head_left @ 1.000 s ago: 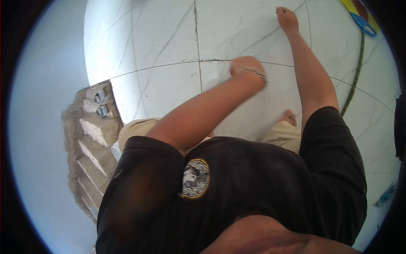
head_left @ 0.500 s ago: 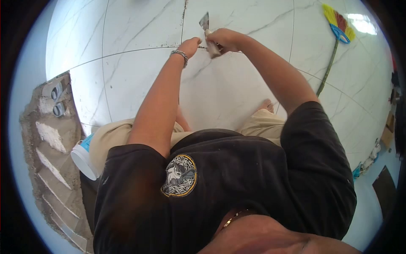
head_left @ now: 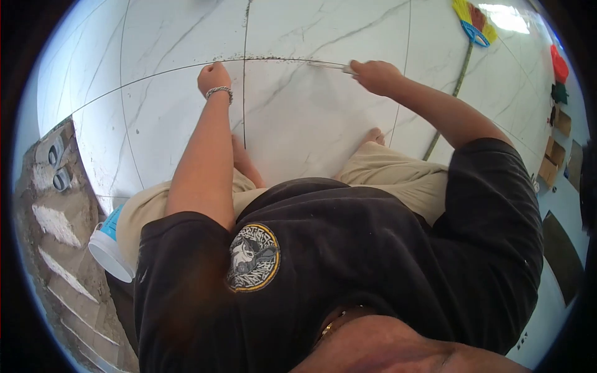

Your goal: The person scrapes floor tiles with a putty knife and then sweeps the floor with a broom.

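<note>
My right hand is wrapped around the handle of a putty knife. Its blade points left, seen nearly edge-on, close along the horizontal joint between the white marbled floor tiles. Dark crumbs lie along that joint, left of the blade. Farther left, my closed left hand, with a chain bracelet at the wrist, is at the same joint. Its curled fingers hide whatever may be inside them. Below the hands, a vertical tile joint runs down past my bare foot.
A white bucket stands by my left knee. Beyond it are rough steps with a pair of sandals. On the right lies a broom; farther right are cardboard boxes and a red object.
My hands have moved apart, the left one leftward and the right one rightward. The putty knife has turned from upright in view to lying sideways along the joint. The camera view has shifted.
</note>
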